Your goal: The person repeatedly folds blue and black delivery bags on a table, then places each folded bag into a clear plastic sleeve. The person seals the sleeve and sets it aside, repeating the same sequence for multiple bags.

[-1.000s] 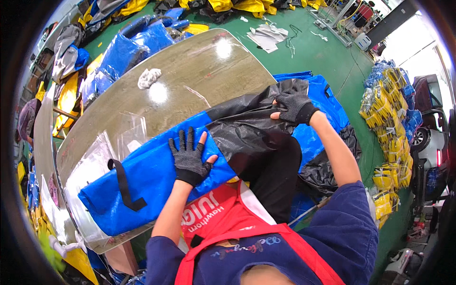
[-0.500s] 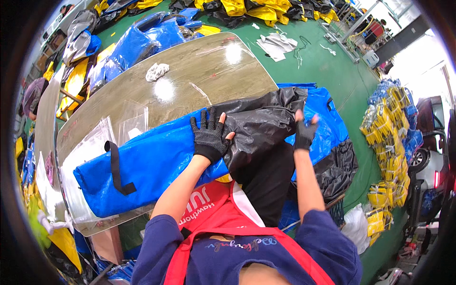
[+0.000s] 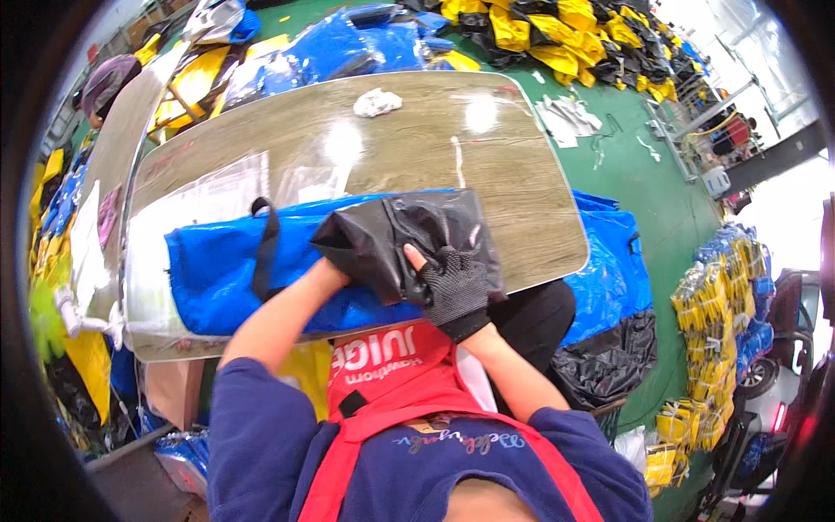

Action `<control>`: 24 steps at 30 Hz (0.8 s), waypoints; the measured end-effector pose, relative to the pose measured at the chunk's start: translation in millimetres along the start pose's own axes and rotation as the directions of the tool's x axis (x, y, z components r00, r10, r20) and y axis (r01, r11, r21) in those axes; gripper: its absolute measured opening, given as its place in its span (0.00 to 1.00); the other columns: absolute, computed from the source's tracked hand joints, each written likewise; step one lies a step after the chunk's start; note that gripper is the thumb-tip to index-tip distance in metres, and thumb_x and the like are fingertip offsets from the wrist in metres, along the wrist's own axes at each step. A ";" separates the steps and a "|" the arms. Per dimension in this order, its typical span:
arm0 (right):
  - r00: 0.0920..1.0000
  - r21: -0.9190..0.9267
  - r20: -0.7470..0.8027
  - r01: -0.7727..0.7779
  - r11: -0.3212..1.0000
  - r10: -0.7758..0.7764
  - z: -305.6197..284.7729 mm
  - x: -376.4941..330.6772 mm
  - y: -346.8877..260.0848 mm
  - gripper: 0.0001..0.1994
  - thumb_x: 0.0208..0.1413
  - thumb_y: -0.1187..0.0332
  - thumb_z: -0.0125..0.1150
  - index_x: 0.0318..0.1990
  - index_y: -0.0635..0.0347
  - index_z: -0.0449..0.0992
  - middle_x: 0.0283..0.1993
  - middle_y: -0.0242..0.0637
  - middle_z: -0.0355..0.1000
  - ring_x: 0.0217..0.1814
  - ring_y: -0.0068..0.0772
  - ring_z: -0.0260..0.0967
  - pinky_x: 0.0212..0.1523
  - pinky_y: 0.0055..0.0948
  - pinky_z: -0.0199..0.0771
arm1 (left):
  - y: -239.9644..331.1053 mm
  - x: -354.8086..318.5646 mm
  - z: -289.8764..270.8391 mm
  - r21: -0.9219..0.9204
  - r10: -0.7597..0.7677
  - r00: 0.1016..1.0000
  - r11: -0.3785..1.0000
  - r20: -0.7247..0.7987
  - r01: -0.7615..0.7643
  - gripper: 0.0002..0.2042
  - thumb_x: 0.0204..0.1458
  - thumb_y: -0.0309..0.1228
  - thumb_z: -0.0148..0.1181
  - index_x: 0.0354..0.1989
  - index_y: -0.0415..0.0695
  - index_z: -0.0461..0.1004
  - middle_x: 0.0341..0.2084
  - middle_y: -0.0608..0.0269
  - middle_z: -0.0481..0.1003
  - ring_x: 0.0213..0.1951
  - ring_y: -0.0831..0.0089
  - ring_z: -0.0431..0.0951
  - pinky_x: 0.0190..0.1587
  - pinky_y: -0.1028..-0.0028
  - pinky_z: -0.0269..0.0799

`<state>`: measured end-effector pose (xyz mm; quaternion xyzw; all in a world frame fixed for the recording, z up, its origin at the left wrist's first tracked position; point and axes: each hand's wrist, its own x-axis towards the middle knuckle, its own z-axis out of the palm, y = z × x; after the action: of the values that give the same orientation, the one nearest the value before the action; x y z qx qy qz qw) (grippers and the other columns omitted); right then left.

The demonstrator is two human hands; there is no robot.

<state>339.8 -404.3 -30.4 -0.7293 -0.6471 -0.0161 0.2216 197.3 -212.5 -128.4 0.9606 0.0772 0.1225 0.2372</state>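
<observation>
One glossy blue-and-black sheet (image 3: 217, 283) with one strap (image 3: 265, 252) lay folded. Right hand (image 3: 454, 291) rested open; left hand was covered, grip indeterminable.

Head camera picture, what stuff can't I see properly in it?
Left hand: in the head view, the black fabric covers it, so its fingers don't show.
Right hand: head view; its back hides the palm.
Blue fabric: head view; the black fabric hides part of it.
White car: head view; cut off by the picture's dark round rim.
</observation>
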 end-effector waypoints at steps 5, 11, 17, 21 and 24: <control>0.936 -0.262 0.353 0.089 0.961 0.009 -2.5 10.0 -14.3 0.45 0.33 0.40 0.67 0.62 0.45 0.63 0.58 0.54 0.61 0.66 0.58 0.51 0.63 0.66 0.38 | -14.0 -157.5 -139.1 0.679 -0.356 0.911 0.618 -0.207 0.396 0.30 0.50 0.43 0.57 0.62 0.45 0.61 0.61 0.48 0.60 0.64 0.48 0.54 0.67 0.50 0.39; 0.938 0.282 0.268 0.140 0.949 -0.218 25.6 53.9 -42.3 0.36 0.47 0.40 0.57 0.54 0.62 0.68 0.58 0.55 0.63 0.58 0.57 0.61 0.63 0.47 0.54 | -60.1 -296.4 -129.7 -0.363 -0.902 -0.090 0.076 -0.421 0.929 0.47 0.47 0.58 0.59 0.65 0.34 0.50 0.58 0.35 0.61 0.58 0.46 0.64 0.60 0.58 0.60; 0.945 0.028 0.326 0.032 0.999 -0.040 54.9 72.1 -76.4 0.44 0.50 0.37 0.51 0.67 0.58 0.51 0.57 0.53 0.65 0.58 0.53 0.62 0.59 0.53 0.55 | -50.1 -281.4 -176.2 -0.896 -0.789 0.470 -0.221 0.396 0.385 0.41 0.50 0.52 0.60 0.66 0.41 0.50 0.59 0.49 0.63 0.57 0.53 0.68 0.59 0.53 0.64; 0.960 -0.119 0.260 0.133 0.984 -0.099 106.3 54.8 -83.7 0.42 0.50 0.33 0.43 0.65 0.55 0.58 0.72 0.53 0.40 0.75 0.54 0.31 0.67 0.64 0.20 | -28.9 -270.2 -190.2 -0.893 -0.819 0.459 -0.136 0.344 0.428 0.43 0.50 0.54 0.59 0.68 0.44 0.46 0.62 0.52 0.59 0.59 0.53 0.64 0.60 0.55 0.63; 0.975 0.270 0.189 0.061 0.961 -0.115 105.1 67.9 -91.2 0.34 0.55 0.41 0.43 0.63 0.55 0.61 0.71 0.54 0.44 0.74 0.57 0.35 0.65 0.67 0.22 | -19.7 -306.7 -200.3 -0.924 -0.824 0.528 0.015 0.205 0.383 0.42 0.51 0.55 0.57 0.67 0.44 0.48 0.61 0.53 0.61 0.58 0.55 0.67 0.59 0.56 0.64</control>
<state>236.4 -298.6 -76.5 -0.6616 -0.6947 0.1342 0.2482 -152.8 -171.1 -26.9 0.4679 0.4584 0.2154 0.7243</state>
